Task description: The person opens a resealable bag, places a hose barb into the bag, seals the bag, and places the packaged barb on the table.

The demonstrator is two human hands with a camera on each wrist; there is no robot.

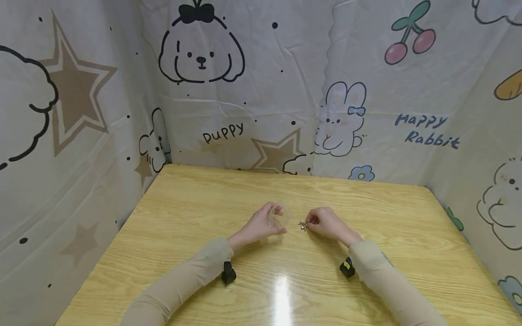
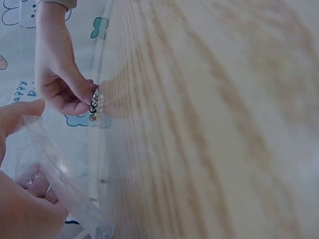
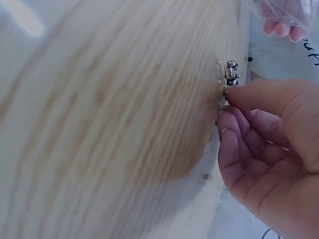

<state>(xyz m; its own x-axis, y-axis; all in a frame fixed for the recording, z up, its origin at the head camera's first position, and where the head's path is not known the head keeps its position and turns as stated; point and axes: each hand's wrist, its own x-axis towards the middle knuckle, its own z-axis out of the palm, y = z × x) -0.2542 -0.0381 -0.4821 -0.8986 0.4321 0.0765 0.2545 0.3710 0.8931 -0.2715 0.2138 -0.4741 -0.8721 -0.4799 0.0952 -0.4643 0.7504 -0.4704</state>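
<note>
My left hand (image 1: 263, 224) holds a clear plastic bag (image 2: 62, 169) between thumb and fingers, its mouth spread apart. To the right of the bag, a little pile of small shiny metal pieces (image 3: 232, 73) lies on the table. My right hand (image 1: 327, 223) is down at the right side of this pile. In the right wrist view its thumb and forefinger pinch a small dark metal piece, mostly covered by the fingertips. The other fingers (image 3: 234, 154) are curled below. What kind of pieces these are is too small to tell.
The wood-grain table (image 1: 195, 194) meets a printed cloth curtain (image 1: 261, 90) at the back and on both sides. Black wrist cameras hang by the left cuff (image 1: 228, 273) and the right cuff (image 1: 347, 268). A bright reflection lies near the front of the table.
</note>
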